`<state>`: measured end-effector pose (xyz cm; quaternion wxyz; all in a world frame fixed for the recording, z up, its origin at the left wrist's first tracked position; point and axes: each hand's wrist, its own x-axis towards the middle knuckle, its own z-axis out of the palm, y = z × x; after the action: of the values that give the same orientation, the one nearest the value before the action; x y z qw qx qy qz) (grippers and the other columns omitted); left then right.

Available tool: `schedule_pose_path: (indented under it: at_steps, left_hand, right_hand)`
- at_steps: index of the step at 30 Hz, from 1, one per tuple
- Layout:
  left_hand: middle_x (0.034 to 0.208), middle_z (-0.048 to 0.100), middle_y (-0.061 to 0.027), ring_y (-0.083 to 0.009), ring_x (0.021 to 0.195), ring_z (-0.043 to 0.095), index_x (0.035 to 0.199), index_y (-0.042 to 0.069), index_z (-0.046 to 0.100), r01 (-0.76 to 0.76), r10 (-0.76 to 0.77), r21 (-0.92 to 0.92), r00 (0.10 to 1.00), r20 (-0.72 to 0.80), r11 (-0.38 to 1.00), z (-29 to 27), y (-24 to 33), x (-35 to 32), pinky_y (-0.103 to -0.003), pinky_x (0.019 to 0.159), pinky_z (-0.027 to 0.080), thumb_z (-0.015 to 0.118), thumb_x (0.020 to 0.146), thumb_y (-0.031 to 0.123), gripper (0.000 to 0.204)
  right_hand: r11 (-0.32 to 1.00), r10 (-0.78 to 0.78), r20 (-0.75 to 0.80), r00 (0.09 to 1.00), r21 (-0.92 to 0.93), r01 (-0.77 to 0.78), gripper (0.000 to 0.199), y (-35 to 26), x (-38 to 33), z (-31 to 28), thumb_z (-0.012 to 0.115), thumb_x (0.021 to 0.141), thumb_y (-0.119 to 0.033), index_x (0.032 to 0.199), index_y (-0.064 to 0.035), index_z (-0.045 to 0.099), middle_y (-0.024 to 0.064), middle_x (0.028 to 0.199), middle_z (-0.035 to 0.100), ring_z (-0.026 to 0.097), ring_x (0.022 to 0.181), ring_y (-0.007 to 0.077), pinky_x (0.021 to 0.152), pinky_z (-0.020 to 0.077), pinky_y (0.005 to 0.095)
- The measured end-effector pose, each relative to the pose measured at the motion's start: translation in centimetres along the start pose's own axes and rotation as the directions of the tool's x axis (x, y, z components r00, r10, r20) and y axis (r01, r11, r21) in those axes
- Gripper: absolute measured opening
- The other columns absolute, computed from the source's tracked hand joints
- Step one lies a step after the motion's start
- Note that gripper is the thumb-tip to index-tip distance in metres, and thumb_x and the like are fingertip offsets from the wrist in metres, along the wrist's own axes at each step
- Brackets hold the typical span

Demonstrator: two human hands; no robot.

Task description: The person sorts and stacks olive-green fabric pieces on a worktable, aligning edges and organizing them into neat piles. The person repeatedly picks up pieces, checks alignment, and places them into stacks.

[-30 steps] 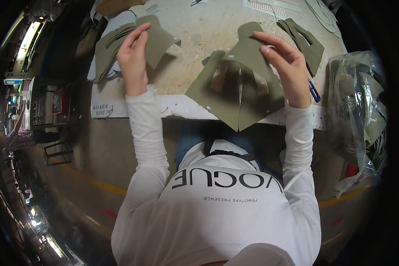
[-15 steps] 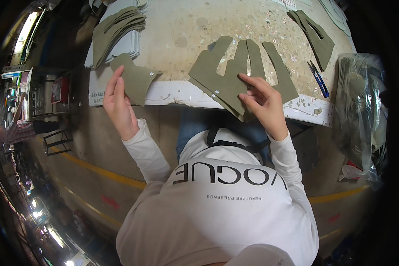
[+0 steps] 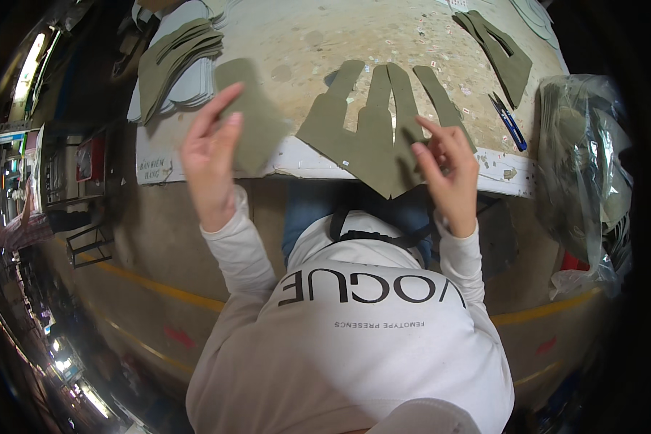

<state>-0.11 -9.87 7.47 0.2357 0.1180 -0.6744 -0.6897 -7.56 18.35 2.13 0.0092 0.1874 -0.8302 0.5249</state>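
1. Two hands are up at the near edge of the surface (image 3: 318, 155), well apart from each other. The left hand (image 3: 211, 155) is spread flat with fingers apart, resting on or just over a single olive-green fabric piece (image 3: 257, 123). That piece hangs a bit past the near edge, and I can't tell if the hand is gripping it or just pressing it.
2. The right hand (image 3: 445, 163) has its fingers loosely curled, fingertips touching the near right part of the big multi-pronged fabric cutout (image 3: 376, 123). It doesn't look clamped on it, more like pinching at an edge.
3. That cutout is the main thing. It lies between the two hands, closer to the right one. Its pointed end overhangs the near edge toward the person and its strips fan out away from them, so the long axis runs near to far.
4. Further out on the left is a stack of similar green pieces (image 3: 173, 61), sitting on paler sheets.
5. Far right has another green cutout (image 3: 503, 47), with a pair of blue-handled snips (image 3: 510, 123) just beside it.
6. Off the right edge hangs a clear plastic bag (image 3: 582, 166) with what look like more fabric pieces inside, though it's hard to make out.
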Motion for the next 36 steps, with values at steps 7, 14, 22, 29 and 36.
schedule_pose_path:
  at_steps: [7, 14, 22, 29, 36]
  left_hand:
    - [0.119, 0.06, -0.0078, -0.0052, 0.083, 0.061, 0.136, 0.0, 0.049, 0.279, -0.162, -0.148, 0.832, 0.531, 0.949, 9.7, -2.3, -1.5, -0.016, 0.069, 0.049, 0.058, 0.088, -0.008, 0.049]
    - [0.111, 0.055, -0.0083, -0.011, 0.077, 0.065, 0.127, -0.002, 0.055, 0.22, -0.242, 0.103, 0.84, 0.486, 0.97, 10.1, -4.5, -3.4, -0.02, 0.064, 0.053, 0.063, 0.085, -0.005, 0.043]
    - [0.117, 0.054, -0.0106, -0.0088, 0.076, 0.063, 0.124, -0.002, 0.057, 0.168, -0.242, 0.22, 0.897, 0.37, 0.961, 8.1, -4.7, -3.3, -0.021, 0.065, 0.055, 0.065, 0.082, -0.006, 0.043]
    - [0.122, 0.053, -0.0134, -0.0083, 0.075, 0.062, 0.123, -0.003, 0.059, 0.065, -0.148, 0.247, 0.931, 0.334, 0.967, 8.8, -4.3, -3.4, -0.022, 0.065, 0.055, 0.066, 0.082, -0.006, 0.042]
    - [0.121, 0.053, -0.0119, -0.0109, 0.083, 0.061, 0.123, -0.003, 0.059, -0.006, -0.095, 0.223, 0.893, 0.44, 0.975, 11.2, -4.4, -3.2, -0.024, 0.066, 0.059, 0.067, 0.08, -0.005, 0.043]
  right_hand:
    - [0.78, 0.375, -0.011, 0.927, 0.544, -0.309, 0.038, 3.8, 0.5, -4.0, 0.047, 0.103, -0.023, 0.133, -0.0003, 0.053, 0.009, 0.097, 0.067, 0.065, 0.081, 0.0119, 0.073, 0.0514, 0.022]
    - [0.842, 0.327, -0.055, 0.944, 0.47, -0.264, 0.033, 4.3, 0.5, -3.6, 0.056, 0.098, -0.012, 0.129, -0.0024, 0.057, 0.0089, 0.097, 0.066, 0.066, 0.084, 0.0126, 0.076, 0.053, 0.0233]
    - [0.93, -0.126, -0.103, 0.987, -0.357, 0.082, 0.033, 2.6, 2.9, -0.9, 0.079, 0.072, -0.019, 0.099, -0.0044, 0.067, 0.0102, 0.089, 0.057, 0.055, 0.091, 0.0292, 0.08, 0.0457, 0.0369]
    - [0.995, -0.009, -0.092, 0.996, -0.103, -0.001, 0.031, 2.5, 3.6, -0.4, 0.076, 0.073, -0.009, 0.101, -0.0053, 0.063, 0.0062, 0.083, 0.059, 0.057, 0.077, 0.02, 0.069, 0.0473, 0.0302]
    - [0.984, 0.178, -0.208, 0.962, 0.059, -0.169, 0.041, 2.5, 1.3, -4.5, 0.072, 0.077, -0.002, 0.116, -0.0076, 0.059, -0.0007, 0.076, 0.058, 0.051, 0.064, 0.0048, 0.059, 0.0418, 0.0198]
